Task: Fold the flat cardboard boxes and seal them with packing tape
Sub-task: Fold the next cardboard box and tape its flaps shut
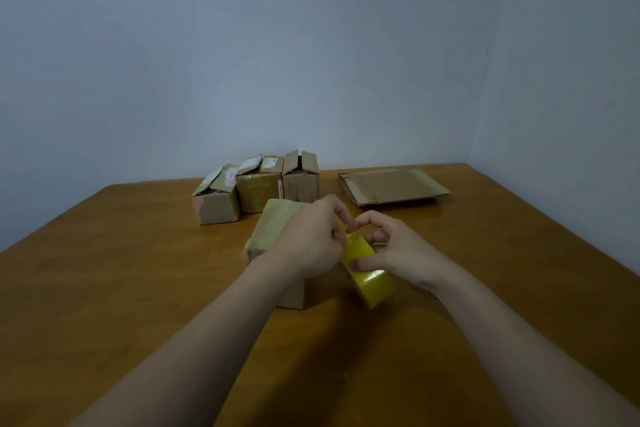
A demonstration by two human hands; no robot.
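A yellow roll of packing tape [371, 279] is held above the wooden table [121, 270], between both hands. My right hand [398, 255] grips it with the thumb on its face and the fingers curled through the core. My left hand [311, 236] pinches at the roll's top edge, where the index fingertips of both hands meet. Behind and under my left hand stands a folded cardboard box [273, 229] with tape over its top. Its lower right part is hidden by my wrist.
Three folded boxes stand in a row at the back: a left one [216, 199], a middle one [259, 184] and a right one [300, 177] with flaps up. A flat unfolded box [391, 185] lies at the back right. A wall rises behind the table.
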